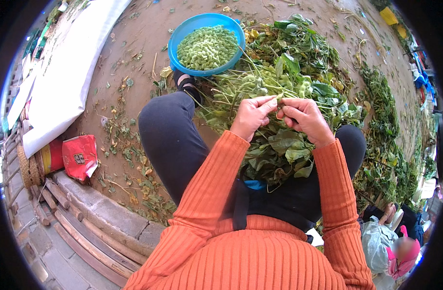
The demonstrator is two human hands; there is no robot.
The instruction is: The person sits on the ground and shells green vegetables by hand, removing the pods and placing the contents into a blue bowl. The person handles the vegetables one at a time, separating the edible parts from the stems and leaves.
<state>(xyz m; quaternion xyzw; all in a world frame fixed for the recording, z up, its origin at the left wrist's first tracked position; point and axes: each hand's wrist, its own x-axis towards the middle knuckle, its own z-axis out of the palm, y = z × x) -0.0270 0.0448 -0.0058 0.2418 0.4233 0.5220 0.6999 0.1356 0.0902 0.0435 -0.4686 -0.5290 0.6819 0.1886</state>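
My left hand (254, 115) and my right hand (305, 119) meet fingertip to fingertip above my lap, pinching a small green bean pod (279, 97) between them. Under and beyond them lies a heap of uprooted bean plants (265, 81) with pods, stems and broad leaves, some of it across my lap. Past my left foot stands a round blue plastic basin (173, 44), partly filled with light green pods (207, 47). What my curled lower fingers hold, if anything, is hidden.
More plants lie at the far right (384, 127). Another person (404, 250) in pink sits at lower right. At left are a white sheet (69, 69), a red bag (80, 156), a stone curb (109, 214) and wooden poles (94, 246). Fallen leaves dot the ground.
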